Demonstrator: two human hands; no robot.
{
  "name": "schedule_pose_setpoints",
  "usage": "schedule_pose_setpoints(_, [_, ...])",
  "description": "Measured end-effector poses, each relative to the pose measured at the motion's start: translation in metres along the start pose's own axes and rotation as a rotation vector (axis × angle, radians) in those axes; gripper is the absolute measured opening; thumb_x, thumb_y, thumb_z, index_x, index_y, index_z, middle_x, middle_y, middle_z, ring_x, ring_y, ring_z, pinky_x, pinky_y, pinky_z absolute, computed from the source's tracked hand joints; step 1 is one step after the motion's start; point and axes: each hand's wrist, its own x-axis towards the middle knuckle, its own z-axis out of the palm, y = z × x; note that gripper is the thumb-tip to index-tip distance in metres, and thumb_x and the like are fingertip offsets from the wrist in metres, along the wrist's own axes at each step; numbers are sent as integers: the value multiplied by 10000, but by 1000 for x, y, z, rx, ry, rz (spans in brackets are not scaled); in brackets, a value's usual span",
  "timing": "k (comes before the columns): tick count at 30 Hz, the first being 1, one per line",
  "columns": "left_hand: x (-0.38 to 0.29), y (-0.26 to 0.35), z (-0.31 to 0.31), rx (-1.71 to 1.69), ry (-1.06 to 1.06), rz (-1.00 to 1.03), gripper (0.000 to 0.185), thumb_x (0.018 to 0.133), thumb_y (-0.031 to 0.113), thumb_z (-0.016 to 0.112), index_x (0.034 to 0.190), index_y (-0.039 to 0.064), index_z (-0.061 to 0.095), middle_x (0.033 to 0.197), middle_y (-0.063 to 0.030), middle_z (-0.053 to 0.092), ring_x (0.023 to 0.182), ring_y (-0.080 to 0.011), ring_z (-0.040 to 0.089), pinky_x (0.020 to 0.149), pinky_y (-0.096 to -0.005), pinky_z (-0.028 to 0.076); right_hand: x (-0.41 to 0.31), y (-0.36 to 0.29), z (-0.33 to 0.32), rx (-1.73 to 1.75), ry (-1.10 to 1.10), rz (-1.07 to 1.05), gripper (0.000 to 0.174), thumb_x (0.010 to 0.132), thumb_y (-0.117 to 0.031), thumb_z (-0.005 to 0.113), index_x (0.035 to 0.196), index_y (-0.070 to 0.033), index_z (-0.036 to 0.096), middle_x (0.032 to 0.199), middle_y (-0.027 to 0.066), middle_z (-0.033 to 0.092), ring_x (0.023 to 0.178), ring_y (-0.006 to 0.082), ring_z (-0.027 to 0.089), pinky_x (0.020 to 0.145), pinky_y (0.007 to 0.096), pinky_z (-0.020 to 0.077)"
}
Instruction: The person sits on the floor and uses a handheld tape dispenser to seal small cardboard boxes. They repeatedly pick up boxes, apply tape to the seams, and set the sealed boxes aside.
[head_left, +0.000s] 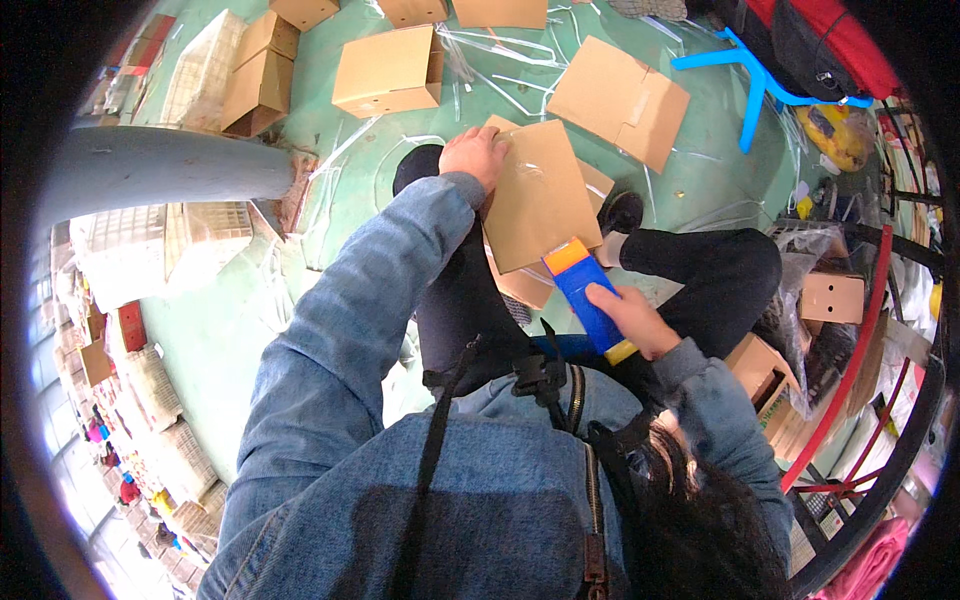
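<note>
A brown cardboard box (541, 196) stands tilted between my knees, with a piece of shiny clear tape on its face. My left hand (474, 156) grips its far left corner, fingers curled over the edge. In my right hand (634, 319) is a flat, blue, box-shaped object (589, 300) with an orange end and a yellow edge at the other end. Its orange end touches or overlaps the box's near right corner; the exact contact cannot be told. More cardboard (525, 285) shows beneath the box, partly hidden.
Several cardboard boxes, including one at the right (619, 101) and one at the left (386, 71), lie on the green floor among loose white straps (502, 52). A grey pillar (172, 169) stands left. A blue stool leg (754, 82) and a red metal bar (847, 360) are at right.
</note>
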Motion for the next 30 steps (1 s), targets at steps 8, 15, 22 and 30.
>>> schedule_pose_setpoints(8, [10,8,8,60,-60,-93,404,933,383,366,1040,102,636,1022,-154,654,937,-363,610,828,-454,469,-4,-1,-5,-37,-55,25,469,906,-420,559,1013,31,633,888,66,667,746,113,626,698,255,502])
schedule_pose_setpoints(15, [13,11,17,284,-38,94,278,948,283,366,1048,135,579,973,-96,644,902,-317,627,766,-470,475,-19,-8,-1,25,-65,104,490,923,-443,509,1069,12,618,970,72,647,824,130,608,758,270,485])
schedule_pose_setpoints(22, [15,8,26,285,-34,64,236,927,234,392,1068,150,563,995,-65,627,926,-297,616,761,-471,473,-19,3,9,41,-32,43,498,914,-453,529,1030,22,622,875,62,651,733,114,601,675,263,487])
schedule_pose_setpoints(30, [15,16,23,248,-20,13,287,929,281,386,990,114,611,971,-100,655,918,-314,616,774,-460,466,-31,7,14,32,-54,42,544,913,-489,502,1090,15,608,971,77,639,823,136,607,763,275,481])
